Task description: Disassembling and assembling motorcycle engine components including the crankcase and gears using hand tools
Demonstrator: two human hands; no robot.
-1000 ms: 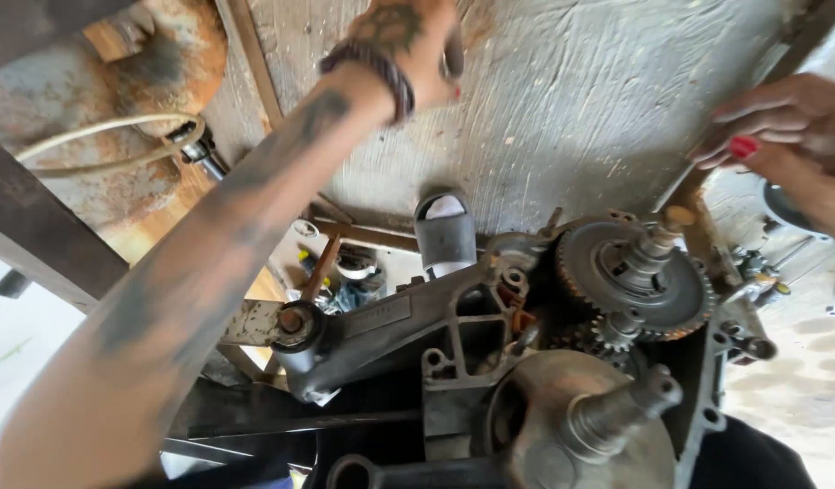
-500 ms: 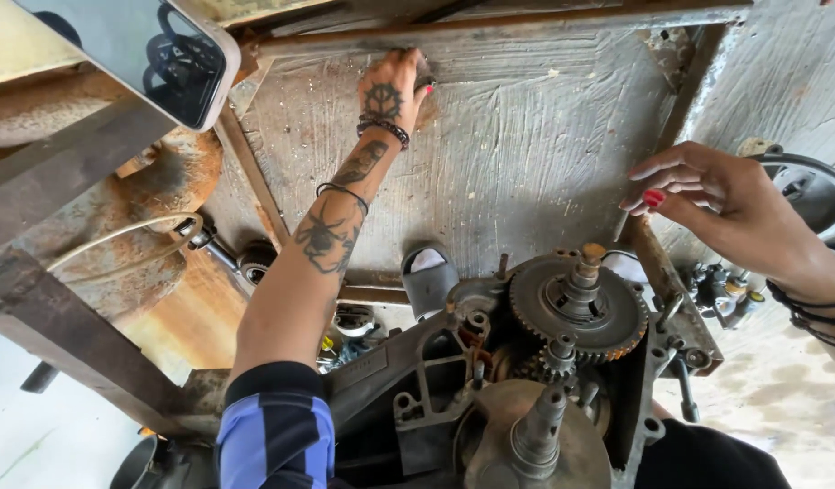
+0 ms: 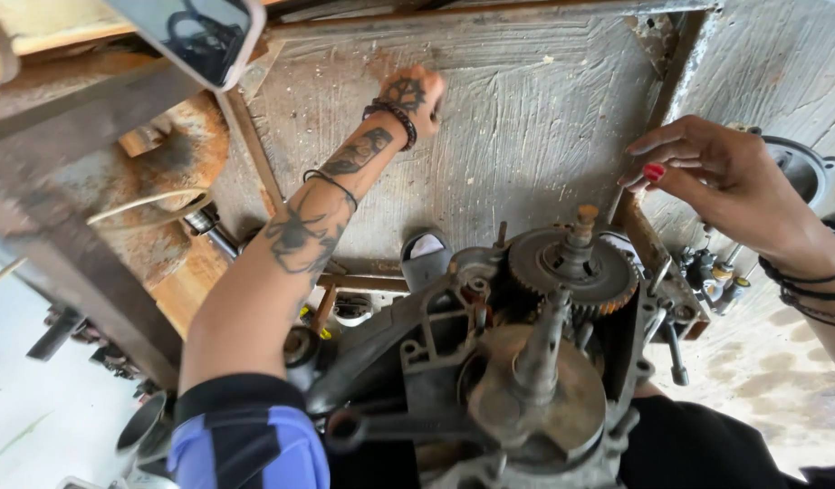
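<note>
My left hand (image 3: 413, 95) reaches far forward and rests on a rough grey wooden board (image 3: 526, 136); its fingers curl out of sight. My right hand (image 3: 716, 177) hovers over the board's right edge. Its thumb and fingers pinch what looks like a thin metal rod (image 3: 617, 204) pointing down toward the engine. Below both hands lies a grimy engine case (image 3: 417, 362). A toothed gear (image 3: 571, 267) and a round rusty disc with an upright shaft (image 3: 535, 380) sit on it.
A phone (image 3: 191, 36) sticks in at the top left above a dark beam (image 3: 73, 272) and a rusty metal part (image 3: 164, 172). Small bolts and fittings (image 3: 716, 272) lie right of the engine. A round metal cover (image 3: 802, 172) sits behind my right hand.
The view has pulled back and tilted, so the phone and the whole board now show. My left hand stays on the board; my right hand has drifted slightly inward above the gear.
</note>
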